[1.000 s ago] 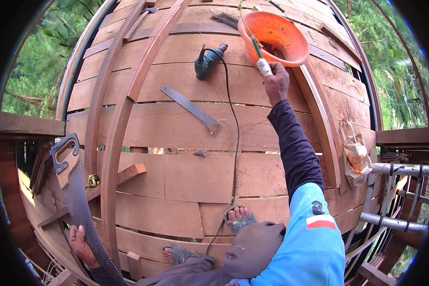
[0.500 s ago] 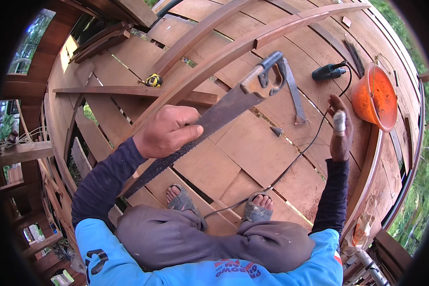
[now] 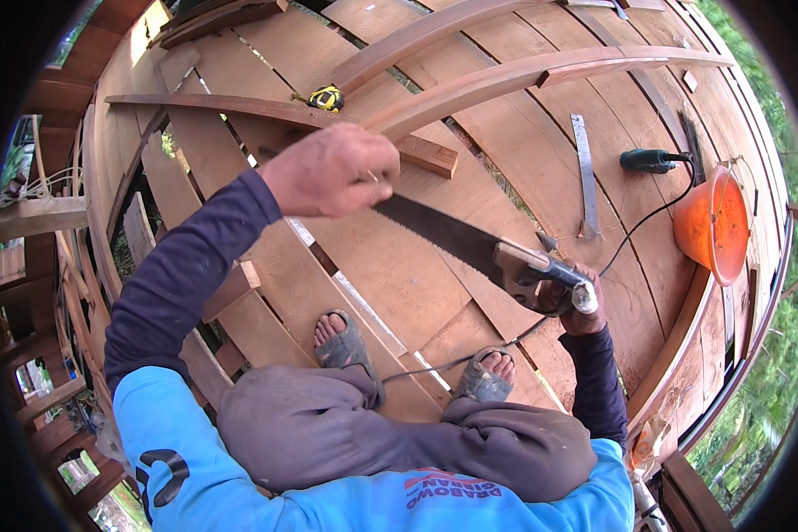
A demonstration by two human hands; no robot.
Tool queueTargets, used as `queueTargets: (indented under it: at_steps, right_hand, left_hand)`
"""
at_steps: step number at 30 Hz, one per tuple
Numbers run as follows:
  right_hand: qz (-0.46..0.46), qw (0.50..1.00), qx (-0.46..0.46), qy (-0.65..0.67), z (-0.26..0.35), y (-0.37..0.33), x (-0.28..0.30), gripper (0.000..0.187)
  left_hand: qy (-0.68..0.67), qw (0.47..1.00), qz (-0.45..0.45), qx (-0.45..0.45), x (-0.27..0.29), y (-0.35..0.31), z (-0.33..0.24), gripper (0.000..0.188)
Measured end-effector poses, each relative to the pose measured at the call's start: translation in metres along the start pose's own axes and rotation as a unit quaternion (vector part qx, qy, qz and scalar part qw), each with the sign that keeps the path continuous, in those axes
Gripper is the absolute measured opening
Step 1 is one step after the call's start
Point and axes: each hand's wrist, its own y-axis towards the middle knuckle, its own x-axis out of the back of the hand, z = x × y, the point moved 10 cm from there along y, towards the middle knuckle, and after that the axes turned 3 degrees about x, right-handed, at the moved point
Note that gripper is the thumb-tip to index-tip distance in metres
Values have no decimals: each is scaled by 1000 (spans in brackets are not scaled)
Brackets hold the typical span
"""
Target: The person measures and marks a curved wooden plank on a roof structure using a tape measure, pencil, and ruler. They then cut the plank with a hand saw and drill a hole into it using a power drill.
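Note:
A hand saw (image 3: pixel 448 238) is held in the air in front of me, its toothed blade sloping down from upper left to lower right. My left hand (image 3: pixel 335 168) is closed on the blade toward its far end, thumb and fingers pinched together. Wrapped round the saw's handle is my right hand (image 3: pixel 587 312), with a white wrapping on one finger. The handle hides part of that hand. Beyond the left hand lies a long wooden beam (image 3: pixel 505 84), and just past it a yellow and black tape measure (image 3: pixel 326 98).
On the plank floor (image 3: pixel 363 257) lie a metal ruler-like strip (image 3: pixel 583 168), a dark pointed weight (image 3: pixel 547 240) and a dark green power tool (image 3: pixel 645 160) with its black cord (image 3: pixel 625 244) running near my feet. An orange bucket (image 3: pixel 696 222) lies tilted at the right.
My right hand, open and empty before, has closed round the saw's handle. The handle has swung down toward me, and my left hand has moved up and slightly right with the blade.

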Motion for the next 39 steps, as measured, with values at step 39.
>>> queueTargets:
  at_steps: [39]
  right_hand:
    - [-149, 875, 110, -447, -18, 24, -206, 38]
  left_hand:
    - [-1, 838, -88, 539, -109, -94, 262, 80]
